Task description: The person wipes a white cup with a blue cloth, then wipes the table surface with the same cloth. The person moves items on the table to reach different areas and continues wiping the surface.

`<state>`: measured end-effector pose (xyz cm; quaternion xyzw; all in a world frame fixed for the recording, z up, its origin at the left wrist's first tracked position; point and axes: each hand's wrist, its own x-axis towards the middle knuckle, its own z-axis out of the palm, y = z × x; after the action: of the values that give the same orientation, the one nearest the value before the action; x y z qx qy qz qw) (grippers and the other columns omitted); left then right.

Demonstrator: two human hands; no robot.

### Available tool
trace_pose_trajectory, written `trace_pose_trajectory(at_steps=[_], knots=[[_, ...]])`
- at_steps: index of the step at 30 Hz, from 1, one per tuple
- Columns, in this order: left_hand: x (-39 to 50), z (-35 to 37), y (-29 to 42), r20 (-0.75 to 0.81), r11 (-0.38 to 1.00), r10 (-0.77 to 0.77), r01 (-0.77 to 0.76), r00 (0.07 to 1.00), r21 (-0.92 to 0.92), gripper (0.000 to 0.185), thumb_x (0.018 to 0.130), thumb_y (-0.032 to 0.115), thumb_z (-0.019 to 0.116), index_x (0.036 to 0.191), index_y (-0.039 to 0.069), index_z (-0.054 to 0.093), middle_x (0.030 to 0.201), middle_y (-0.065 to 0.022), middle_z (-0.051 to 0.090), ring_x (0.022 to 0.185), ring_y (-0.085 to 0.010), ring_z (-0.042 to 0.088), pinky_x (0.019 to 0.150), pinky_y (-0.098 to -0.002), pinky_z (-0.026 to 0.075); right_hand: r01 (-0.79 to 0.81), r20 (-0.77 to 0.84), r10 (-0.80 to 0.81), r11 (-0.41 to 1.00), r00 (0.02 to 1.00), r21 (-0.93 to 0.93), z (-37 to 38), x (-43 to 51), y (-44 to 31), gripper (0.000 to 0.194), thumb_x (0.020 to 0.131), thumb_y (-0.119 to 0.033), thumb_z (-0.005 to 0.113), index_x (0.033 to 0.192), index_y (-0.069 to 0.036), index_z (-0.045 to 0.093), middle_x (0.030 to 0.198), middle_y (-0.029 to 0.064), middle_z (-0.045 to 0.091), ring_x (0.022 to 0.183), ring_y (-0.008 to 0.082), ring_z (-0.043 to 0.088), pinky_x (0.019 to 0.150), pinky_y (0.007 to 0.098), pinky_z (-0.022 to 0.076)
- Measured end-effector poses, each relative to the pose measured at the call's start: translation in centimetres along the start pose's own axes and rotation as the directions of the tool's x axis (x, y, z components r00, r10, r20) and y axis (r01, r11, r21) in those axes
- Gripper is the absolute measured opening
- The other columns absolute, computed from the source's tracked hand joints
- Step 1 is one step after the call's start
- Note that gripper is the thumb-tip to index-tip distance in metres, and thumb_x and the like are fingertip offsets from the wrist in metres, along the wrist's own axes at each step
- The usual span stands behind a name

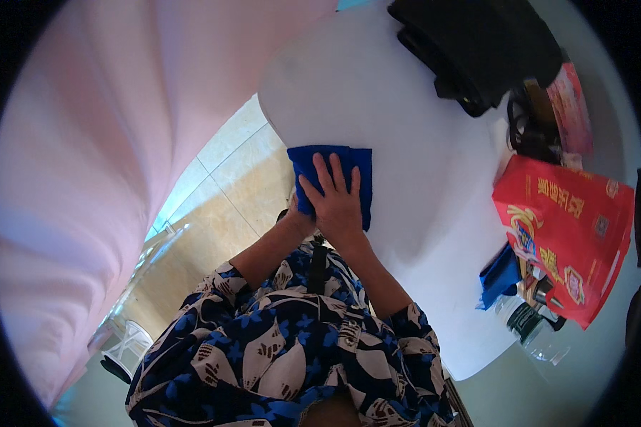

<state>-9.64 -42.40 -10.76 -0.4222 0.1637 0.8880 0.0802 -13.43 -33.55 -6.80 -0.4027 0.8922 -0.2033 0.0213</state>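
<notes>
A folded blue cloth (361,203) lies at the near left edge of the white table (400,160), with one side reaching past the edge. My right hand (337,205) rests flat on top of it, fingers spread and pointing away from me. My left hand (299,216) is beside the cloth's near left corner, at the table edge. Most of the left hand is hidden by the cloth and the right hand, so its grip does not show.
A black cloth item (481,48) lies at the far right. Along the right side are a red printed bag (571,235), a second blue cloth (501,275), a clear plastic bottle (531,328) and dark-framed glasses (521,120). A pink curtain (107,133) hangs left, above the tiled floor (219,208).
</notes>
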Motion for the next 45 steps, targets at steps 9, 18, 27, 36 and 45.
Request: trace_pose_trajectory(at_steps=[9, 18, 27, 36, 45], knots=[[-2.3, -2.9, -5.6, 0.144, 0.732, 0.064, -0.145, 0.987, 0.665, 0.037, 0.096, 0.028, 0.044, 0.126, 0.006, 0.046, 0.121, -0.0108, 0.055, 0.109, -0.0238, 0.055, 0.096, -0.0347, 0.044, -0.132, -0.127, 0.151, 0.980, 0.980, 0.149, -2.2, -10.1, 0.5, 0.044, 0.070, 0.001, 0.057, 0.112, -0.008, 0.063, 0.142, 0.0153, 0.039, 0.134, 0.0344, 0.031, 0.106, 0.0596, 0.0169], [-5.6, 6.5, 8.0, 0.456, -0.234, 0.849, -0.583, 0.267, 0.778, 0.022, 0.088, 0.014, 0.056, 0.103, -0.001, 0.057, 0.098, -0.0137, 0.059, 0.083, -0.0208, 0.057, 0.072, -0.0314, 0.046, -0.077, -0.294, 0.154, 0.963, 0.943, 0.258, -5.3, -3.2, 1.9, 0.045, 0.080, -0.019, 0.063, 0.123, -0.007, 0.054, 0.140, 0.0156, 0.040, 0.132, 0.0324, 0.033, 0.106, 0.0566, 0.0197], [3.8, 7.1, 12.4, 0.631, -0.736, 0.575, -0.007, 0.522, 0.677, 0.068, 0.089, 0.051, 0.047, 0.142, 0.012, 0.032, 0.150, -0.0154, 0.023, 0.139, -0.0396, 0.013, 0.102, -0.0650, 0.020, -0.091, -0.087, 0.100, 0.991, 0.991, 0.100, -2.3, -1.1, 4.2, 0.044, 0.083, -0.029, 0.061, 0.121, -0.006, 0.055, 0.141, 0.0159, 0.038, 0.132, 0.0333, 0.033, 0.106, 0.0599, 0.0174], [10.9, 13.9, 18.3, 0.779, -0.857, 0.286, -0.216, 0.558, 0.469, 0.063, 0.091, 0.045, 0.045, 0.143, 0.013, 0.030, 0.150, -0.0128, 0.024, 0.135, -0.0363, 0.025, 0.106, -0.0550, 0.023, -0.330, -0.113, 0.317, 0.936, 0.942, -0.120, -2.1, 5.4, 6.8, 0.053, 0.087, -0.030, 0.058, 0.134, -0.008, 0.045, 0.149, 0.0162, 0.027, 0.139, 0.0336, 0.021, 0.109, 0.0595, 0.0101], [19.8, 23.5, 23.1, 0.651, -0.554, 0.091, -0.505, 0.754, 0.662, 0.058, 0.096, 0.039, 0.040, 0.144, 0.011, 0.024, 0.132, -0.0236, 0.047, 0.112, -0.0352, 0.055, 0.098, -0.0417, 0.042, -0.546, -0.204, 0.522, 0.833, 0.828, -0.088, -1.0, 9.9, 9.0, 0.057, 0.091, -0.033, 0.052, 0.139, -0.008, 0.036, 0.152, 0.0170, 0.017, 0.140, 0.0356, 0.015, 0.109, 0.0587, 0.0074]])
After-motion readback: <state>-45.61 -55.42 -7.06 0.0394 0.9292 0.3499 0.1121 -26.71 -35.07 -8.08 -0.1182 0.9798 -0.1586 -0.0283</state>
